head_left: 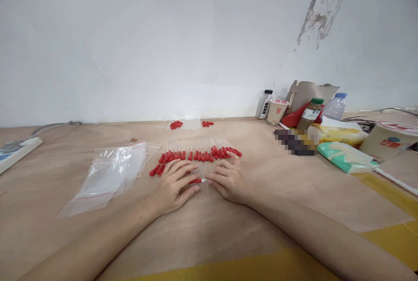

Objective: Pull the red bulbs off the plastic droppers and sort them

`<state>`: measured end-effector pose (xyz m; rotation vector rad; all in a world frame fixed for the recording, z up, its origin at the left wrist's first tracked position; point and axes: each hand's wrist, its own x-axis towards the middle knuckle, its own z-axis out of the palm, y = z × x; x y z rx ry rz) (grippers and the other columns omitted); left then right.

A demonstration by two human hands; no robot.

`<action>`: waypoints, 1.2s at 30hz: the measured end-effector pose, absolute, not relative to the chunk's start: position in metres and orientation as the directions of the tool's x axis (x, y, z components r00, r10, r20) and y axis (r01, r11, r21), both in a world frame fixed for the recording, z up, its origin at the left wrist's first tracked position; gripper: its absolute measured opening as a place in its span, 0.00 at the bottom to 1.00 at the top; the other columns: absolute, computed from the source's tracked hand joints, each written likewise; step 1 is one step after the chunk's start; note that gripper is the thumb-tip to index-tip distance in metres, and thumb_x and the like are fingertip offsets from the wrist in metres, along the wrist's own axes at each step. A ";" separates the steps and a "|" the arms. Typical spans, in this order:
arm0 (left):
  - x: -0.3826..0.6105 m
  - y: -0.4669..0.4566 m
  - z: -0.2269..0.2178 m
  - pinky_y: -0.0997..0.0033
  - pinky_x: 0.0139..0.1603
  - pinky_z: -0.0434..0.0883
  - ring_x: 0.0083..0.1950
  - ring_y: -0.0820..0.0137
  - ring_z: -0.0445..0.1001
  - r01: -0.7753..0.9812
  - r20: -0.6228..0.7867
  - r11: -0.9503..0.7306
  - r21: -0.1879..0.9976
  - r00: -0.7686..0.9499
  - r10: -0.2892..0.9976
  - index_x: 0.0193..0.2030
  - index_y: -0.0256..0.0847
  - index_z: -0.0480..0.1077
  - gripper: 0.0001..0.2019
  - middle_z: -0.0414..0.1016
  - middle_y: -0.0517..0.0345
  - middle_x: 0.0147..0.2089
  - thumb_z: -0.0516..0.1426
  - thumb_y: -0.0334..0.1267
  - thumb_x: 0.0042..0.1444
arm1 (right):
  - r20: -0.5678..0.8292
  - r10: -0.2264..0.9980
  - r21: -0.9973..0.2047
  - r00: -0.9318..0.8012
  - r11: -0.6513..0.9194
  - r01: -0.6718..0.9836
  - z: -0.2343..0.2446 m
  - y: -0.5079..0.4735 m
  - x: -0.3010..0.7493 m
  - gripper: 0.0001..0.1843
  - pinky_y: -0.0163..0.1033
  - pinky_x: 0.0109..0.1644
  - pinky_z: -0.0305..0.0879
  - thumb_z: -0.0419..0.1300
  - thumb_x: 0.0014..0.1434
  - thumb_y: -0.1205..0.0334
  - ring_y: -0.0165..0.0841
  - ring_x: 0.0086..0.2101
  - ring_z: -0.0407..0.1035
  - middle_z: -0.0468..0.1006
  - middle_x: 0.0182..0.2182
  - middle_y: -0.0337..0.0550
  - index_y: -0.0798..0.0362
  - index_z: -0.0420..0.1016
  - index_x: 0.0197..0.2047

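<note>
Near the middle of the brown-covered table (153, 242), two bare hands face each other over one red bulb (196, 181) joined end to end with one clear tube (204, 180). The left hand (176, 182) has thumb and fingers pinched on the bulb, and the right hand (230, 179) pinches the tube from the other side. Several more clear tubes (203, 168) lie side by side between and beneath the hands. Just beyond stretches a row of red-bulbed droppers (203, 156), seemingly over twenty, though they overlap too closely for a sure count. Two small heaps of loose red bulbs sit near the wall, a left heap (176, 125) and a right heap (208, 123). One overlapping pile of clear zip bags (114, 172) lies left of the hands, with one white power strip (28, 148) at the far left edge. On the right stand three bottles, capped black (265, 107), green (311, 113) and blue (335, 108), two cups, one smaller (277, 112) and one larger (387, 142), and two soft packs, yellow (339, 135) and green (346, 158). Yellow tape (228, 268) borders the table's near side; the pale wall (130, 46) has one peeling patch (321, 9) at upper right.
</note>
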<state>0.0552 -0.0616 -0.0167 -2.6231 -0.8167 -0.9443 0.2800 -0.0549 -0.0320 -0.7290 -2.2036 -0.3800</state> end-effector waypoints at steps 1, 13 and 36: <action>0.056 -0.062 -0.016 0.54 0.56 0.60 0.54 0.62 0.66 0.579 0.639 -0.815 -0.031 0.639 0.429 0.44 0.46 0.72 0.10 0.74 0.56 0.49 0.56 0.38 0.56 | 0.746 0.381 0.036 -0.546 0.795 0.605 -0.031 -0.056 0.279 0.09 0.49 0.58 0.40 0.53 0.61 0.59 0.28 0.35 0.65 0.75 0.26 0.34 0.47 0.75 0.38; 0.058 -0.068 -0.011 0.57 0.55 0.55 0.44 0.67 0.70 0.609 0.555 -0.793 0.028 0.650 0.519 0.32 0.42 0.68 0.07 0.75 0.61 0.32 0.51 0.35 0.59 | 0.720 0.382 0.032 -0.579 0.815 0.578 -0.029 -0.059 0.281 0.10 0.48 0.56 0.42 0.52 0.60 0.62 0.28 0.31 0.63 0.73 0.22 0.32 0.49 0.72 0.31; 0.000 -0.048 0.014 0.68 0.41 0.69 0.41 0.67 0.71 0.801 0.678 -0.532 0.274 0.230 0.698 0.40 0.43 0.73 0.11 0.72 0.56 0.39 0.51 0.41 0.56 | 0.730 0.602 -0.212 -0.325 0.651 0.729 -0.032 -0.049 0.295 0.08 0.42 0.49 0.47 0.56 0.58 0.60 0.28 0.30 0.66 0.79 0.29 0.37 0.48 0.76 0.35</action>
